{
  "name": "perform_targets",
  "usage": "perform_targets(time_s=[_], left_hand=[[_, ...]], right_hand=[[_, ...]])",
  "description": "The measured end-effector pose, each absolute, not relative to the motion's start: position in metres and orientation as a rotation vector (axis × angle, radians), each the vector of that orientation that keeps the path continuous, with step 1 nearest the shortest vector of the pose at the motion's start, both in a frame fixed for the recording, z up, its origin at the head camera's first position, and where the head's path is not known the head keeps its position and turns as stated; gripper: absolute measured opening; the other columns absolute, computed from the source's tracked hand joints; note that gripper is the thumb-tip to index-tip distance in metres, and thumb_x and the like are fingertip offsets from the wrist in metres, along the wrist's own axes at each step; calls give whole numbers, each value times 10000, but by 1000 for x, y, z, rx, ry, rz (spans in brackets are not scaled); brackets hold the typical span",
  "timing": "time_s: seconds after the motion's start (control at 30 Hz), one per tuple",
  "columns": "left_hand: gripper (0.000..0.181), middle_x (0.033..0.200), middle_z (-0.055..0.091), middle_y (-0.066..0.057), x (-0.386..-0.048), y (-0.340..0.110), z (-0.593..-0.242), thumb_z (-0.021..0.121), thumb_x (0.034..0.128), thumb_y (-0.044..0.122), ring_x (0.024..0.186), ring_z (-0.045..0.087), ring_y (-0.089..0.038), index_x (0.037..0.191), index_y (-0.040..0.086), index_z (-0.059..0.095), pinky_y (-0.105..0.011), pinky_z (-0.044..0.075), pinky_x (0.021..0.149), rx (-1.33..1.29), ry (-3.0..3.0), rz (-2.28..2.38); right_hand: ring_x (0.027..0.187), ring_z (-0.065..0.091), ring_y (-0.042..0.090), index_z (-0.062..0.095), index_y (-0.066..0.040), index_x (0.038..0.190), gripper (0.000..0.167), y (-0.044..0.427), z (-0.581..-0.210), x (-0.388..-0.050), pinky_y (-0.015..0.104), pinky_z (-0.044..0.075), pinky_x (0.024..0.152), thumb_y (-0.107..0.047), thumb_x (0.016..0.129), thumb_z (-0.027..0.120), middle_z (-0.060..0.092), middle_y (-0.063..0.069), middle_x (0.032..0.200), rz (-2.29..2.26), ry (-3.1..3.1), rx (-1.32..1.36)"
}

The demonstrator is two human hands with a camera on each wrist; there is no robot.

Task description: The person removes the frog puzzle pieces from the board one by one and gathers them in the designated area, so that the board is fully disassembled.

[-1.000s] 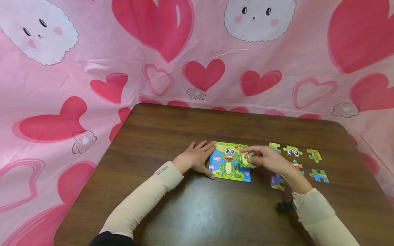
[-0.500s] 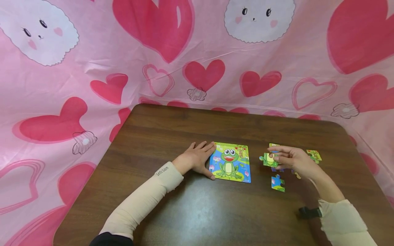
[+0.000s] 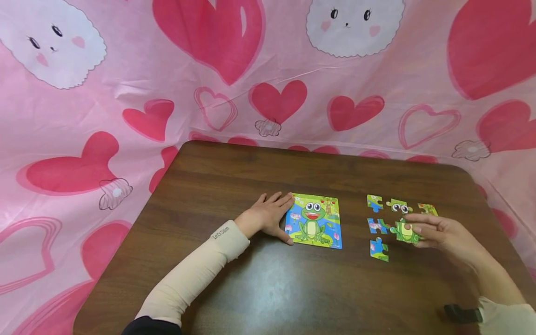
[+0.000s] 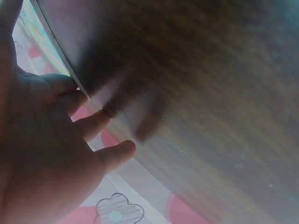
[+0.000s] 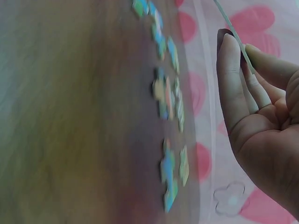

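My left hand (image 3: 268, 216) lies with its fingers spread at the left edge of a square frog picture (image 3: 313, 222), its index finger and thumb touching that edge. Between thumb and fingers my right hand (image 3: 445, 235) pinches a green puzzle piece (image 3: 405, 232) printed with the frog's belly. In the right wrist view the held piece (image 5: 236, 37) shows as a thin edge, raised off the table. Loose pieces lie around it: the frog-eyes piece (image 3: 399, 206) behind, a pink-flower piece (image 3: 377, 226) to its left. My right hand and the held piece hide other pieces in the head view.
More loose pieces lie nearby: a top-left corner piece (image 3: 374, 203), a bottom-left one (image 3: 379, 250) and a top-right one (image 3: 428, 208) partly behind my hand. The brown wooden table (image 3: 259, 284) meets a pink heart-printed cloth (image 3: 310, 60) at its back.
My right hand has carried the belly piece from over the picture's right side rightward to among the loose pieces. My left hand stays in place.
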State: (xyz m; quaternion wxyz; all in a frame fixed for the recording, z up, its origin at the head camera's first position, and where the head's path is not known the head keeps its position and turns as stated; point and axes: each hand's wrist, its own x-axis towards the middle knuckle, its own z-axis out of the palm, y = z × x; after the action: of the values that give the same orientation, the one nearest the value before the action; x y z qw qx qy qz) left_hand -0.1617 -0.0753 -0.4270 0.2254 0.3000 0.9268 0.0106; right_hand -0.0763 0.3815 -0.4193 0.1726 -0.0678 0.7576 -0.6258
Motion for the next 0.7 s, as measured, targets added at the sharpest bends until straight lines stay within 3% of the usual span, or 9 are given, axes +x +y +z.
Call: perform_targets(time_s=[0.3,0.53,0.7], left_hand=[[1255,1728,59,61,-162,-75,-427,691,707,830,1602,89,-213,1649,252,98,-577,112,1266,847,2573,22],[1249,1728,53,60,-162,-76,-426,685,711,831,1602,85,-218,1649,253,96,-581,124,1264,847,2572,20],[1239,1728,49,60,-162,-75,-425,694,723,813,1603,77,-221,1649,249,95,-585,127,1262,844,2567,39]], right_hand=[[1014,684,-10,644,-159,1346,373,412,-435,-52,310,618,770,-4,1055,469,702,-188,1205,-1756,2148,-97],[1090,647,-63,548,-48,1424,369,418,-447,-40,311,612,808,-29,1069,448,665,-240,1257,-1642,2193,-125],[1119,646,-49,543,-83,1443,402,419,-454,-38,290,607,824,0,1069,420,671,-221,1273,-1655,2134,-179]])
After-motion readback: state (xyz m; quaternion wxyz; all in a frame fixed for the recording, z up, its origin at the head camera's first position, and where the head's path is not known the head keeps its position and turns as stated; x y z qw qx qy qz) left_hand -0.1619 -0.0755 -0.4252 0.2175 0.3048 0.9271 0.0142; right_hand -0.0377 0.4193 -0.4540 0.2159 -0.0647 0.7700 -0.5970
